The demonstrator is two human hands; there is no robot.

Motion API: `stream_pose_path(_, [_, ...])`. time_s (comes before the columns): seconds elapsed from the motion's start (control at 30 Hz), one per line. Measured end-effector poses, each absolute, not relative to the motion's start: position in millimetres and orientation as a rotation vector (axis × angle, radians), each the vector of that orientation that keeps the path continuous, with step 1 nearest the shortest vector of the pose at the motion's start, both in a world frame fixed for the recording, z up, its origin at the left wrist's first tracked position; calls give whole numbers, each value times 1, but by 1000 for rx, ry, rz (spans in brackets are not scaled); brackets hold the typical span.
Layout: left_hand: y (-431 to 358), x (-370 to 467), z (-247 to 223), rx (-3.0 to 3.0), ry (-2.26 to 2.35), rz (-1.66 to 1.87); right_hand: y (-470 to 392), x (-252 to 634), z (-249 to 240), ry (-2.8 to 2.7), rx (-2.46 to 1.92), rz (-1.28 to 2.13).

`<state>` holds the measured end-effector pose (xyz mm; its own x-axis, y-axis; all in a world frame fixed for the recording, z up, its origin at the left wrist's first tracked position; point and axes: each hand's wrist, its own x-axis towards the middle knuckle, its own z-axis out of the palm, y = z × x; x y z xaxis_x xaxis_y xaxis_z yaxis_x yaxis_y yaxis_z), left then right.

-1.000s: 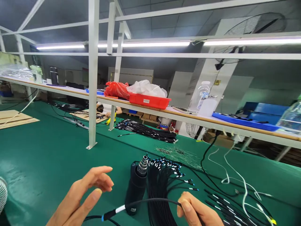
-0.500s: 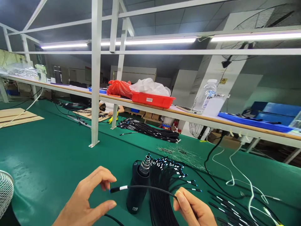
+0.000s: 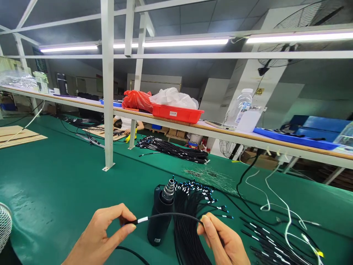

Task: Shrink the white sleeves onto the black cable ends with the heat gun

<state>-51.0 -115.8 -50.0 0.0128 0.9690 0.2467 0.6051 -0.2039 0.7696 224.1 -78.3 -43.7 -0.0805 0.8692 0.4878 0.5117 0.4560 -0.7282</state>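
Note:
A thin black cable with a white label near its left end arches between my two hands. My left hand pinches the black tip at that end, thumb below and fingers above. Farther along, my right hand grips the cable between thumb and fingers. Just behind the cable, a dark heat gun stands upright with its metal nozzle upward. Right beside it lies a thick bundle of black cables with white labels and blue tips.
More labelled cables lie at the lower right by white cords. A second bundle lies farther back. A shelf post rises from the green table. A person's arm shows behind the shelf.
The fingers of my left hand have closed on the cable's tip, which was free between them before. My right hand keeps its grip. The whole view has shifted slightly.

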Motion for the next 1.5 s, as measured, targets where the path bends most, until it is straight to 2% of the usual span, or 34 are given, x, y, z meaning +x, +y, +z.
stream_pose_path(0.27, [-114, -44, -53, 1774, 1421, 955, -80, 210, -43, -1849, -1017, 149])
stream_pose_path(0.73, [-117, -34, -45, 1726, 1390, 1046, -85, 210, -43, -1967, -944, 184])
stream_pose_path(1.07, [-114, -40, -70, 1644, 1492, 1029, -87, 210, -42, -1953, -967, 184])
stream_pose_path(1.33, [-112, -40, -69, 1641, 1433, 1004, -86, 210, -45, -1951, -965, 232])
stream_pose_path(1.5, [-113, -46, -65, 1662, 1338, 1125, -90, 216, -39, -1762, -1015, 287])
